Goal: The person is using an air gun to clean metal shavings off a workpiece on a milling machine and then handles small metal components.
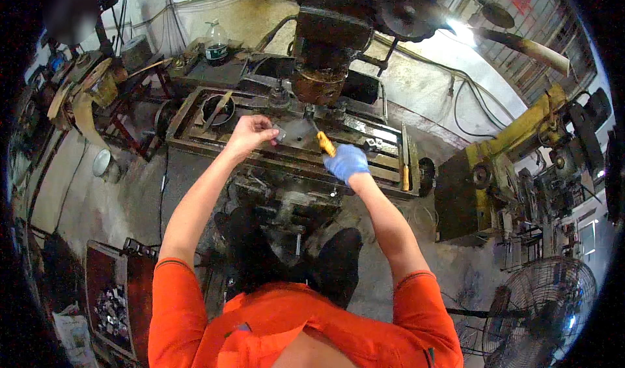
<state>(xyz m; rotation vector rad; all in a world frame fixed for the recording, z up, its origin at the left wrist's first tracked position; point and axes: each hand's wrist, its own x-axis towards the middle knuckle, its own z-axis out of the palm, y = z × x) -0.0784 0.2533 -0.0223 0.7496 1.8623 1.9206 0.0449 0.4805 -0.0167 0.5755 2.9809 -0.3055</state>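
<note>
Gripping a small grey metal piece (280, 133), the bare left hand (250, 133) is closing; the blue-gloved right hand (346, 163) is clutching a yellow-handled tool (325, 143) just beside it.

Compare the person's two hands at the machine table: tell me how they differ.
The left hand is bare; the right hand wears a blue glove. The left hand pinches a small grey metal piece; the right hand grips a yellow-handled tool. The left hand sits farther up the table than the right hand. Both reach over the milling machine table.
</note>
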